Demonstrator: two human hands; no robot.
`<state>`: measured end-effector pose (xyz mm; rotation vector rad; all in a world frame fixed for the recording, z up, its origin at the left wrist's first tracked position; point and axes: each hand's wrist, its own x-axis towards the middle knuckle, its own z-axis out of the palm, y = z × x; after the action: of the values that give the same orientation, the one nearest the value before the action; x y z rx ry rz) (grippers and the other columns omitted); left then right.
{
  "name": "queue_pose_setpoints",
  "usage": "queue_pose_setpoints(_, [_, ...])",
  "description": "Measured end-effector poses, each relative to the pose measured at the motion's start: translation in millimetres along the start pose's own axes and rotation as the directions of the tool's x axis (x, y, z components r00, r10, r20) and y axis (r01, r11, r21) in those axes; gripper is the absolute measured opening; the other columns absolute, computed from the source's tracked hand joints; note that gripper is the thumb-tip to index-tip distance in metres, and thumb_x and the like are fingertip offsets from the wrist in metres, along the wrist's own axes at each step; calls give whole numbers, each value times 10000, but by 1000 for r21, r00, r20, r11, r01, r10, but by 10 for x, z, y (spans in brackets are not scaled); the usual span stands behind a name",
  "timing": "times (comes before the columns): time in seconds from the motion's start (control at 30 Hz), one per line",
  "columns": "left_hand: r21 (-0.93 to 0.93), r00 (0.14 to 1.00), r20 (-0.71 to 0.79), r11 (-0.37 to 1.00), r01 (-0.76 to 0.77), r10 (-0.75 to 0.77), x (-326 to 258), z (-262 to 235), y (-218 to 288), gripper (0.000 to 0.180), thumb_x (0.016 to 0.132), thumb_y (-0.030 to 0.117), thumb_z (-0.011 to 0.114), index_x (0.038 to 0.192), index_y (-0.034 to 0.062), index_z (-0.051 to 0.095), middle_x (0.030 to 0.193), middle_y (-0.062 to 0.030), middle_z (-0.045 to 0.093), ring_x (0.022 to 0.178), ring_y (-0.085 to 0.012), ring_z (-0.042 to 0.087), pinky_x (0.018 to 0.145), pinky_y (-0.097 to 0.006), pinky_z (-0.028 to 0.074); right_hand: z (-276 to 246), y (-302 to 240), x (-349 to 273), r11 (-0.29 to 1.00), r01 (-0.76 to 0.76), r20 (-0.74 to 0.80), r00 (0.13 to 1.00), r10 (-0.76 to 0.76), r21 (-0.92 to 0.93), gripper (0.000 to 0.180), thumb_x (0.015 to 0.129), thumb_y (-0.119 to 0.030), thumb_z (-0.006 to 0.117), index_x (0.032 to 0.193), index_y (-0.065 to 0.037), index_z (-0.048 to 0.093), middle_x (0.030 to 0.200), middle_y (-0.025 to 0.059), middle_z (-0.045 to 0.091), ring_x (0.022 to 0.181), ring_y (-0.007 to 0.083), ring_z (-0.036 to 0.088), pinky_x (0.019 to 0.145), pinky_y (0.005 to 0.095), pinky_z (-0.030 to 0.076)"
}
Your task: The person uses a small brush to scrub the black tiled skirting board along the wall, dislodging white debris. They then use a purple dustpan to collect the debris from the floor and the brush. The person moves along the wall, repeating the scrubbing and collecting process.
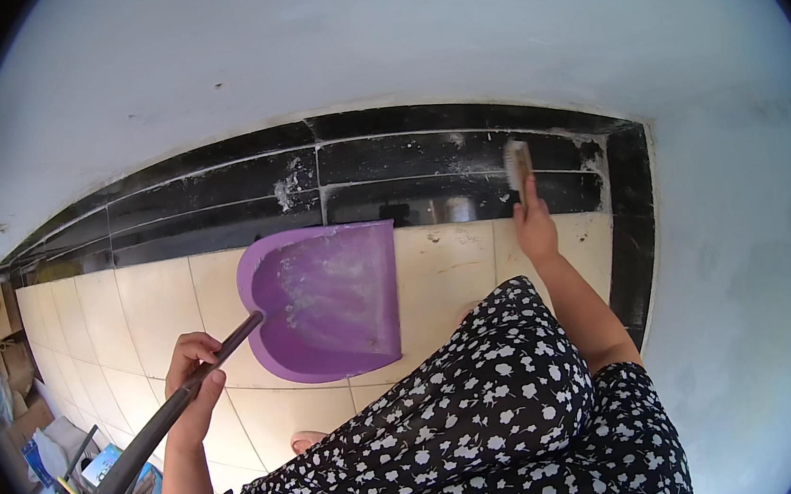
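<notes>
Purple dustpan (pixel 329 301) lying flat on the cream floor tiles (pixel 135 310), open mouth facing the black tiled skirting (pixel 219 192), inside dusted with pale powder. Long dark handle (pixel 147 433) running from the dustpan's rounded back end down toward the lower left. Left hand (pixel 192 386) wrapped tightly around that handle, just behind the dustpan, fingers curled over the top. Right hand (pixel 535 229) well to the right of the dustpan, closed on a small brush (pixel 518 167) with a wooden back, bristles pressed to the black skirting near the corner. Brush level with the far edge of the dustpan, clearly apart from it, with a stretch of bare tile between. White smears and crumbs on the skirting above and to the right of the dustpan. Black dress with white flowers (pixel 489 428) below and right of the dustpan, a bare toe (pixel 305 440) peeping out beneath. Cardboard and clutter (pixel 31 415) far left of the dustpan.
</notes>
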<state>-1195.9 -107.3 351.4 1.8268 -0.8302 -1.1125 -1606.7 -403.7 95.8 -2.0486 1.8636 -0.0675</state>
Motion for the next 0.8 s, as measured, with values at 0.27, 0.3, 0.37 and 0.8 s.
queue_pose_setpoints(0.27, [552, 946, -25, 785, 282, -322, -172, 18, -128, 500, 798, 163, 652, 1236, -9, 483, 1203, -170, 526, 1083, -264, 541, 891, -376, 451, -249, 608, 266, 962, -237, -268, 926, 265, 131, 589, 882, -232, 492, 1418, -140, 267, 1056, 280, 586, 909, 424, 588, 756, 461, 464])
queue_pose_setpoints(0.3, [689, 892, 25, 654, 312, -452, -190, -12, -130, 464, 802, 160, 648, 1205, -22, 507, 1146, -182, 567, 1043, -271, 575, 863, -361, 475, -205, 866, 403, 954, -286, -287, 910, 299, 88, 593, 877, -243, 498, 1414, -129, 271, 959, 275, 618, 818, 429, 607, 694, 474, 473])
queue_pose_setpoints(0.37, [655, 882, 215, 732, 188, -418, -176, 167, -151, 327, 833, 182, 618, 1070, -40, 578, 1056, -197, 606, 873, -307, 633, 758, -380, 513, -124, 975, 594, 944, -298, -220, 921, 323, 140, 590, 876, -249, 498, 1407, -117, 279, 910, 268, 626, 770, 434, 608, 653, 478, 475])
queue_pose_setpoints(0.8, [972, 983, 163, -184, -145, 85, 930, 941, -260, 493, 821, 210, 526, 1266, 11, 446, 1244, -157, 490, 1122, -310, 492, 1065, -454, 241, -447, 447, 190, 992, -126, -218, 968, 120, -13, 599, 877, -228, 508, 1422, -176, 265, 959, 223, 574, 818, 395, 583, 686, 461, 469])
